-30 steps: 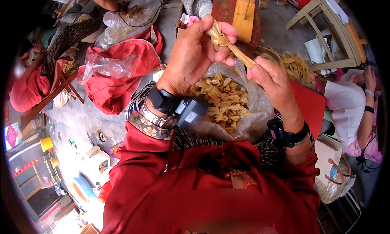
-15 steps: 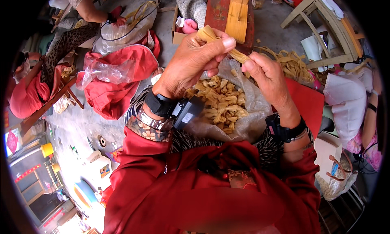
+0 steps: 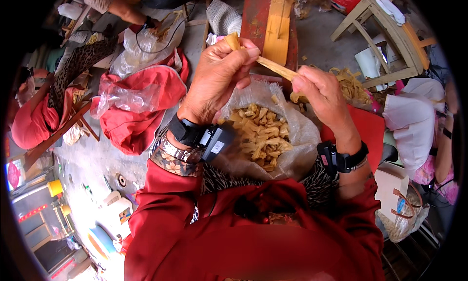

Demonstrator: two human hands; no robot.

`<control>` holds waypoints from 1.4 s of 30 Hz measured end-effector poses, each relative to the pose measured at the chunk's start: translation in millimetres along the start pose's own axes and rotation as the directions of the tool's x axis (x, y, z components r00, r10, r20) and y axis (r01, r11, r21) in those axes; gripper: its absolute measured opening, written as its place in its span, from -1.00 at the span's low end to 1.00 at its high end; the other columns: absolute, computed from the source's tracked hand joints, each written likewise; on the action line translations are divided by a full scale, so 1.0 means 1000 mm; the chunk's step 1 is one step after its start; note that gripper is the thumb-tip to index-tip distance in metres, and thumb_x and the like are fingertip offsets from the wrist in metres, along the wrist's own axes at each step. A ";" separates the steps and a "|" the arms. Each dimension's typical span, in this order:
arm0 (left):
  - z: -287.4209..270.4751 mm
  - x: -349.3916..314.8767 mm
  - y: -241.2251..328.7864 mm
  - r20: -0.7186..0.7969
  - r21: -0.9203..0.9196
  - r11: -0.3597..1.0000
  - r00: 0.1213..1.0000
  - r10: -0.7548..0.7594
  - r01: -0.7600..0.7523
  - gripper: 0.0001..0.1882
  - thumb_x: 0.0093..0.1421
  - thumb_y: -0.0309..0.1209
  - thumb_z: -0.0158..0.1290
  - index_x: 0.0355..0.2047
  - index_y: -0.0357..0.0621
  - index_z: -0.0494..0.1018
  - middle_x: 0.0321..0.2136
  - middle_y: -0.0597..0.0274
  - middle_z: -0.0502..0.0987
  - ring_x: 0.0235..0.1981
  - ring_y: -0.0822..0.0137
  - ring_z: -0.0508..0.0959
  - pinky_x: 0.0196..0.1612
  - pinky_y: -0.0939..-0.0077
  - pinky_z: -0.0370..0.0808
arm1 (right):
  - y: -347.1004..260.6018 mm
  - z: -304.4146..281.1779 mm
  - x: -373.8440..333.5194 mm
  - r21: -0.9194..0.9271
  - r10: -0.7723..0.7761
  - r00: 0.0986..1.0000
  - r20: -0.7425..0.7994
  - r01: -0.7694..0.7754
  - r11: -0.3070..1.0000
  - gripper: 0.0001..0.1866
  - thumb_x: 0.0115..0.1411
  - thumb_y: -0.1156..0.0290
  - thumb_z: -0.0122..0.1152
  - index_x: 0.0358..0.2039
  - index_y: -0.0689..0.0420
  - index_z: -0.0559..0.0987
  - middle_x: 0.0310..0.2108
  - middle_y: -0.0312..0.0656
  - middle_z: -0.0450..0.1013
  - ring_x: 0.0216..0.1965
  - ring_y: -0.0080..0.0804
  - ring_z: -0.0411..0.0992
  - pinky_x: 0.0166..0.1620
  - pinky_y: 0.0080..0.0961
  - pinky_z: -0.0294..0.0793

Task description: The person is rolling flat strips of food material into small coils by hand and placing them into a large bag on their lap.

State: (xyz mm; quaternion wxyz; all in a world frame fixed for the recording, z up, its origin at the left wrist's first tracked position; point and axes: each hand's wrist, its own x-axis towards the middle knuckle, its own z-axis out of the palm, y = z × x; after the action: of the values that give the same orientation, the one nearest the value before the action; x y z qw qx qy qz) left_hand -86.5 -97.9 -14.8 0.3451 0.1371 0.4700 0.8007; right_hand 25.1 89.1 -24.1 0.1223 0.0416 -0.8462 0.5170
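A strip of dry yellow-tan leaf (image 3: pixel 276 66), perhaps corn husk, stretches taut between my two hands. My left hand (image 3: pixel 217 69) pinches its folded end between thumb and fingers. The other end lies in the closed fingers of my right hand (image 3: pixel 321 93). Below the hands, a whitish plastic sack (image 3: pixel 304 132) sits open at my lap. Inside it is a heap of small folded pieces (image 3: pixel 263 139) of the same tan material. Under my right hand hang more loose strips, partly hidden by it.
Ahead stands a red bench (image 3: pixel 253 18) with a yellow wooden block (image 3: pixel 278 32) on it. A wooden stool (image 3: pixel 385 42) lies tipped at the far right, near loose strips (image 3: pixel 351 83). Red cloth (image 3: pixel 131 115) spreads on the left floor. Other people sit at both sides, one hand (image 3: pixel 153 25) at a plastic bag.
My hands have moved apart, and a longer length of the strip now shows between them. The left hand has shifted slightly left. The view has tilted a little.
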 end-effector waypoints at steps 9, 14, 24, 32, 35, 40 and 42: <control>0.010 0.077 0.011 0.024 0.264 0.942 0.977 0.210 -0.209 -0.90 0.16 -0.43 0.06 -0.42 -0.21 0.43 -0.68 0.37 0.37 -0.71 0.58 0.32 -0.66 0.71 0.27 | 0.019 -0.026 0.059 -0.354 -0.124 0.970 -0.211 0.042 0.934 -0.71 0.24 0.22 -0.05 -0.44 0.19 0.44 -0.64 -0.02 0.33 -0.57 -0.09 0.31 -0.45 -0.27 0.27; 0.000 0.094 0.004 0.075 0.406 0.888 0.976 0.205 -0.218 -0.81 0.19 -0.33 0.03 -0.38 -0.24 0.46 -0.64 0.43 0.37 -0.68 0.61 0.31 -0.59 0.72 0.27 | 0.034 -0.026 0.065 -0.571 -0.102 0.972 -0.210 -0.037 0.820 -0.75 0.25 0.24 -0.08 -0.38 0.17 0.42 -0.57 0.04 0.40 -0.47 0.05 0.40 -0.41 -0.11 0.30; -0.006 0.018 0.017 0.130 0.826 0.557 0.930 -0.343 0.090 -0.68 0.16 -0.12 0.09 -0.39 -0.16 0.52 -0.68 0.41 0.44 -0.69 0.64 0.37 -0.69 0.76 0.24 | 0.003 -0.001 0.030 -0.017 0.204 0.975 -0.088 -0.206 0.978 -0.82 0.21 0.41 -0.04 -0.29 0.24 0.46 -0.60 -0.27 0.37 -0.52 -0.64 0.35 -0.46 -0.59 0.39; -0.019 -0.049 -0.044 0.249 0.379 0.779 0.755 -0.607 0.500 -0.53 0.25 -0.02 -0.06 -0.24 -0.23 0.50 -0.50 0.29 0.50 -0.51 0.50 0.47 -0.46 0.69 0.43 | -0.043 0.089 -0.020 0.004 -0.557 0.830 -0.021 0.557 0.830 -0.94 0.03 0.46 0.14 -0.47 0.09 0.44 -0.44 -0.24 0.48 -0.42 -0.36 0.49 -0.41 -0.46 0.43; 0.004 -0.036 -0.053 0.162 0.000 0.623 0.615 -0.772 0.782 -0.60 0.24 -0.12 -0.01 -0.26 -0.29 0.47 -0.54 0.34 0.48 -0.55 0.52 0.43 -0.50 0.75 0.36 | -0.042 0.109 -0.054 0.135 -0.520 0.830 0.201 0.502 0.854 -0.94 0.00 0.49 0.15 -0.49 0.09 0.43 -0.61 -0.28 0.31 -0.52 -0.32 0.40 -0.43 -0.38 0.38; 0.002 -0.021 -0.042 0.172 0.159 0.780 0.761 -0.626 0.605 -0.75 0.22 -0.26 0.04 -0.28 -0.22 0.48 -0.59 0.42 0.44 -0.65 0.60 0.37 -0.57 0.79 0.33 | -0.043 0.086 -0.043 0.132 -0.458 0.879 -0.132 0.473 0.871 -0.91 0.04 0.49 0.14 -0.49 0.15 0.40 -0.53 -0.20 0.33 -0.47 -0.17 0.34 -0.39 -0.36 0.30; 0.002 -0.024 -0.045 0.103 0.219 0.905 0.914 -0.393 0.365 -0.78 0.27 -0.33 -0.03 -0.28 -0.25 0.47 -0.62 0.43 0.42 -0.67 0.61 0.39 -0.62 0.78 0.35 | -0.034 0.069 -0.033 0.121 -0.141 0.931 -0.337 0.191 0.974 -0.91 0.13 0.48 0.08 -0.45 0.21 0.40 -0.53 -0.15 0.32 -0.49 -0.23 0.33 -0.37 -0.40 0.31</control>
State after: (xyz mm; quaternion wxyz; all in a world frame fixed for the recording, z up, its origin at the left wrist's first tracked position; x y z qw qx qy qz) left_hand -49.5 -98.4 -49.2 0.5125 0.1337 0.5375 0.6561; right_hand 52.5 10.1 -33.2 0.3004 0.0364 -0.7659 0.5673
